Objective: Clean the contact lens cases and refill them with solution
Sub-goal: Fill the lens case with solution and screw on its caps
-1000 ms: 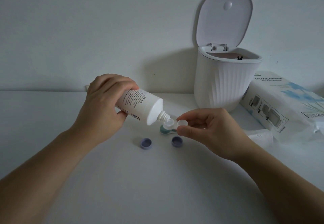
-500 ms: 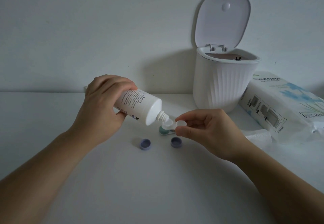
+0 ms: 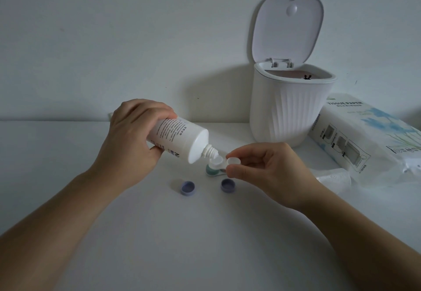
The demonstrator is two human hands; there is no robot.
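White table (image 3: 159, 245), two purple caps (image 3: 187, 187), teal lens case (image 3: 210, 169), ribbed bin (image 3: 289, 112), tissue pack (image 3: 364, 140)

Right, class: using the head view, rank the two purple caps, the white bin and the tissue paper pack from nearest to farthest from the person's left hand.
1. Left purple cap, on the table just below and right of the left hand.
2. Right purple cap, further right, under the right hand.
3. White bin, at the back right against the wall.
4. Tissue paper pack, far right beyond the bin.
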